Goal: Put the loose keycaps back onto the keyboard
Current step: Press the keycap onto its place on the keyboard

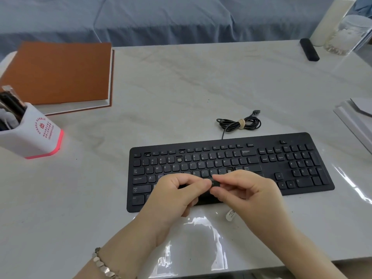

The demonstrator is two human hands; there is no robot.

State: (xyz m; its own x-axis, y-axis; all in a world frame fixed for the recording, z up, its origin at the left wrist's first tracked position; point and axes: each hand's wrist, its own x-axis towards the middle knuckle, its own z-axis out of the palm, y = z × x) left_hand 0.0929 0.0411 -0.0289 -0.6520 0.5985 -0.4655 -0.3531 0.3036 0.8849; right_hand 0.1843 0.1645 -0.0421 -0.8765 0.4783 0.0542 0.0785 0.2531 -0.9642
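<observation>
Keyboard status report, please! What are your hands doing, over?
Left hand and right hand pinching one black keycap, over the keyboard. Empty sockets visible in upper rows. Hands hide lower middle keys.

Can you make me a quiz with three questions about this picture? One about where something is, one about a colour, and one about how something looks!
1. Where is the book?
A. on a chair
B. at the table's far left
C. inside a box

2. What colour is the keyboard?
A. black
B. white
C. orange

3. How is the cable?
A. stretched out straight
B. plugged into a computer
C. coiled and tied

Answers:
1 B, it lies flat at the far left corner, apart from the keyboard.
2 A, its case and keys are all black.
3 C, it sits in a tied bundle behind the keyboard with its plug lying loose.
</observation>
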